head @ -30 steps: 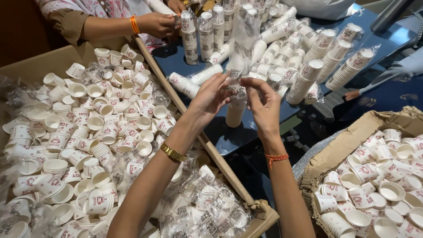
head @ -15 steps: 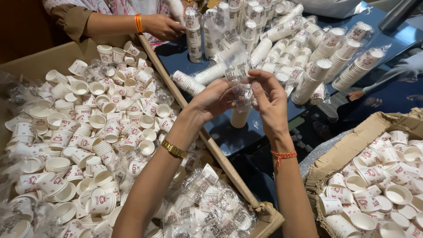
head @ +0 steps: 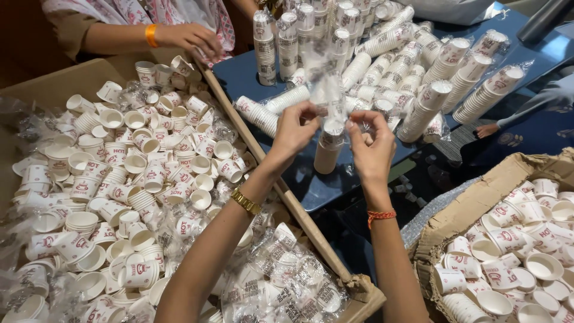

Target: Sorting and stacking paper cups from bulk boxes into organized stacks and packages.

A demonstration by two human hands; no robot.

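- the left hand [head: 297, 127] and the right hand [head: 369, 140] are meeting over the blue desk [head: 317, 185], both pinching the top of a clear plastic sleeve [head: 327, 96] between thumb and fingertips, left hand at 9 o'clock of it, right hand at 3 o'clock.
- inside the sleeve a stack of paper cups [head: 328, 151] is hanging upright, its lower end near the desk; whether it is touching is unclear.
- to do this well, the pinches should probably be staying close to the stack's top so the film is drawing snug and the cups are not tilting.
- keeping the stack straight under the hands is likely mattering more than speed; slack film could be letting cups slip.
- at 12 o'clock wrapped cup stacks [head: 430, 96] are standing and lying across the desk.
- at 9 o'clock a cardboard box [head: 72, 84] is holding loose white cups; at 4 o'clock a second box [head: 472, 218] is holding more.
- at 11 o'clock another person's hand [head: 191, 37] with an orange bangle is resting at the box edge.
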